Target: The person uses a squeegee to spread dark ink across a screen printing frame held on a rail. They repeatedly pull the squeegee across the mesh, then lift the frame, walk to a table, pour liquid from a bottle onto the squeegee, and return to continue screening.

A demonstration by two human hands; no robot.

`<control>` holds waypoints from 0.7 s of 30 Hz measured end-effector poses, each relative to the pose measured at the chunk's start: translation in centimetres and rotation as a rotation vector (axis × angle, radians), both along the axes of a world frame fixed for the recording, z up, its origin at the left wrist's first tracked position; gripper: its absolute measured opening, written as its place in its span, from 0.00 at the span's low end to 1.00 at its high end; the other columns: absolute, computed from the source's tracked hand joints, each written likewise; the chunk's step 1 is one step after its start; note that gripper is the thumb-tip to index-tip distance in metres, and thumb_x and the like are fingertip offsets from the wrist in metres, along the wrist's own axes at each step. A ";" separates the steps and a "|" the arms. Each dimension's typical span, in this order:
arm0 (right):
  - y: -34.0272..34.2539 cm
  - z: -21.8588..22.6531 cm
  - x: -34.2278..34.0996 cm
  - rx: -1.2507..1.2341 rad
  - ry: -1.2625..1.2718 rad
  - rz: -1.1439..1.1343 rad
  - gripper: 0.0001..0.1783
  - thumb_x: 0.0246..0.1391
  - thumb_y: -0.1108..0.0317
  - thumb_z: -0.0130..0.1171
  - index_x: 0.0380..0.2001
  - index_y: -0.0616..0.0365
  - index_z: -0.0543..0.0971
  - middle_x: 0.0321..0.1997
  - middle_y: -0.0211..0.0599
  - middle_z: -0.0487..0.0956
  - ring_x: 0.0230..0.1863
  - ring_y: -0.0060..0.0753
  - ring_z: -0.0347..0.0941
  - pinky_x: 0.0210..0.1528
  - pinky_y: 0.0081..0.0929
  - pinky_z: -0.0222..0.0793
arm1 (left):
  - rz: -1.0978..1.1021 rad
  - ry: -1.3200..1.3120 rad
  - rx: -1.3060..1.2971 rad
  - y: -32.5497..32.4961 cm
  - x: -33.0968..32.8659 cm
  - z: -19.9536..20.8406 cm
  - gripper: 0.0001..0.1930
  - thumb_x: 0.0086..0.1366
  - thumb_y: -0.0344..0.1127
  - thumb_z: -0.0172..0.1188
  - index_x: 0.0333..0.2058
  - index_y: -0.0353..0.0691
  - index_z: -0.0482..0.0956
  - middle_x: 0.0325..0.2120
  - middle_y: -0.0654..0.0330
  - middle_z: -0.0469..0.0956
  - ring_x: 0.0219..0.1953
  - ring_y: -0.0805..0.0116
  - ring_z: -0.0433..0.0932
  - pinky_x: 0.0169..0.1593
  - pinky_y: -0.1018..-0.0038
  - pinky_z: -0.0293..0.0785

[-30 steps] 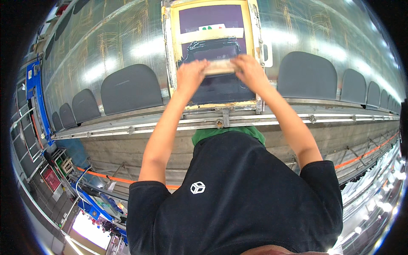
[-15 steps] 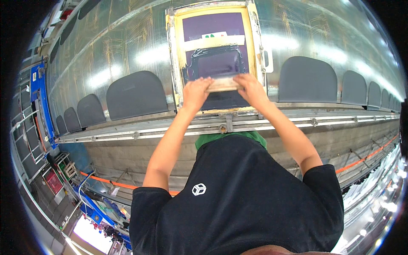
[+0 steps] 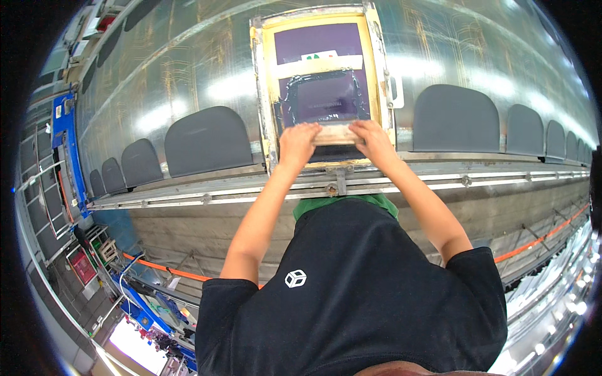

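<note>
Both of my hands grip a wooden-handled squeegee (image 3: 334, 135) across the lower part of a screen printing frame (image 3: 266, 81). My left hand (image 3: 299, 144) is closed round its left end, and my right hand (image 3: 371, 139) round its right end. Beyond the squeegee, the purple mesh (image 3: 326, 94) carries a smeared dark ink outline. Pale tape (image 3: 323, 66) crosses the mesh above that patch. The squeegee's lower edge and what lies under the frame are hidden.
Dark grey rounded fabric pieces (image 3: 210, 141) lie along the long shiny table to the left, and more grey pieces (image 3: 456, 119) to the right. A white handle (image 3: 396, 92) sits on the frame's right side. A metal rail (image 3: 433, 183) runs along the table's near edge.
My hands have drawn the squeegee slightly toward me down the mesh, baring more of the inked area beyond it. The whole view has shifted a little.
</note>
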State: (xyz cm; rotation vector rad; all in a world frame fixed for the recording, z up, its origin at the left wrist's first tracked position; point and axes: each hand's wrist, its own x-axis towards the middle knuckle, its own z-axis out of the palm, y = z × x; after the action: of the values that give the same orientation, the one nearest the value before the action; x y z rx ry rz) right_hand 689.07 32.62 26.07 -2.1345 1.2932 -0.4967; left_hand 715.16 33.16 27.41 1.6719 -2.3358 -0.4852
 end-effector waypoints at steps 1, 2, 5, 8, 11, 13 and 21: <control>-0.7 0.5 -0.9 0.130 -0.108 0.033 0.28 0.45 0.63 0.73 0.52 0.58 0.81 0.52 0.40 0.81 0.53 0.45 0.76 0.59 0.37 0.71 | 0.010 0.004 -0.020 1.0 0.1 -0.2 0.20 0.52 0.26 0.64 0.45 0.50 0.86 0.48 0.65 0.84 0.51 0.61 0.82 0.51 0.64 0.78; -1.6 1.1 -2.0 0.265 -0.214 0.078 0.31 0.46 0.58 0.75 0.53 0.58 0.81 0.50 0.38 0.82 0.51 0.43 0.78 0.57 0.35 0.73 | 0.038 0.009 0.006 1.7 0.1 0.0 0.23 0.50 0.25 0.64 0.47 0.50 0.85 0.50 0.66 0.83 0.54 0.60 0.80 0.54 0.63 0.76; -9.0 -2.7 -7.2 0.004 -0.201 -0.621 0.31 0.50 0.51 0.73 0.56 0.52 0.80 0.35 0.41 0.81 0.35 0.38 0.77 0.43 0.37 0.74 | 0.018 0.002 -0.020 1.6 0.3 -0.6 0.23 0.52 0.27 0.65 0.49 0.51 0.84 0.53 0.68 0.82 0.57 0.63 0.78 0.57 0.62 0.73; -13.7 -5.9 -8.3 -0.049 -0.254 -0.663 0.23 0.59 0.52 0.63 0.55 0.49 0.80 0.32 0.47 0.80 0.32 0.42 0.76 0.40 0.39 0.72 | -0.020 0.035 0.013 1.5 -0.3 0.0 0.26 0.52 0.27 0.65 0.53 0.49 0.81 0.55 0.65 0.80 0.59 0.60 0.76 0.59 0.62 0.71; -16.1 -5.9 -6.5 0.163 -0.287 -0.740 0.19 0.61 0.53 0.60 0.51 0.49 0.82 0.27 0.48 0.80 0.30 0.44 0.76 0.39 0.39 0.71 | -0.004 0.031 0.017 3.3 0.1 -0.2 0.31 0.50 0.26 0.66 0.56 0.49 0.79 0.59 0.65 0.77 0.62 0.60 0.73 0.61 0.61 0.70; -15.8 -4.1 -5.0 -0.076 -0.232 -0.787 0.15 0.61 0.57 0.58 0.46 0.51 0.84 0.25 0.46 0.81 0.29 0.41 0.76 0.36 0.38 0.70 | -0.004 0.029 0.002 4.5 0.9 -0.3 0.33 0.49 0.26 0.66 0.58 0.50 0.77 0.61 0.64 0.75 0.63 0.60 0.72 0.61 0.61 0.69; -13.9 -1.6 9.6 -0.107 -0.397 -0.757 0.13 0.63 0.60 0.58 0.44 0.55 0.83 0.30 0.47 0.82 0.31 0.41 0.77 0.41 0.36 0.71 | 0.123 0.057 -0.026 7.3 12.8 1.4 0.33 0.50 0.27 0.66 0.58 0.51 0.77 0.60 0.66 0.76 0.63 0.62 0.72 0.61 0.61 0.68</control>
State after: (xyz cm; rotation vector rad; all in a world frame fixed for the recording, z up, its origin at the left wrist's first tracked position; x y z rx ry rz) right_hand 698.63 18.70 24.46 -1.4413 1.8215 -1.2433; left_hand 727.98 40.51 28.76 1.7534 -2.1740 -0.4701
